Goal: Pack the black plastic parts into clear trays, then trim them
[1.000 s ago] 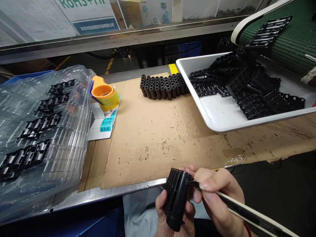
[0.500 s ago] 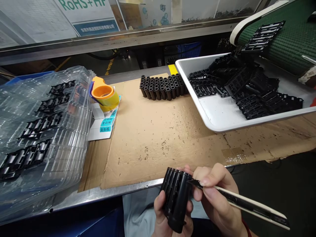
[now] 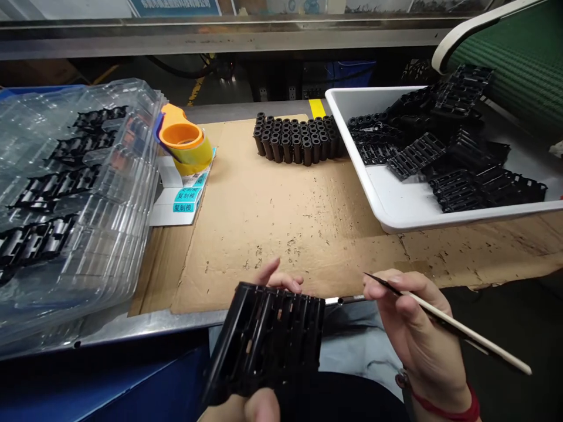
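Note:
My left hand [image 3: 264,404] grips a black ribbed plastic part [image 3: 268,340] below the table's front edge, with its slotted face turned up to me; fingertips show over its far edge. My right hand [image 3: 413,334] is closed around a thin utility knife [image 3: 444,319], its dark blade tip pointing up and left, a short way off the part's right side and not touching it.
A white tray [image 3: 396,217] of black plastic frames sits at the right on worn cardboard [image 3: 281,217]. A block of black tubes [image 3: 299,140] stands at the back. An orange tape dispenser [image 3: 185,143] and clear blister trays [image 3: 74,199] holding black parts lie left. A green conveyor [image 3: 519,64] runs at the far right.
My left hand has turned the black part from edge-on to its slotted face and moved it left. The knife has come away from the part. The view has tilted down.

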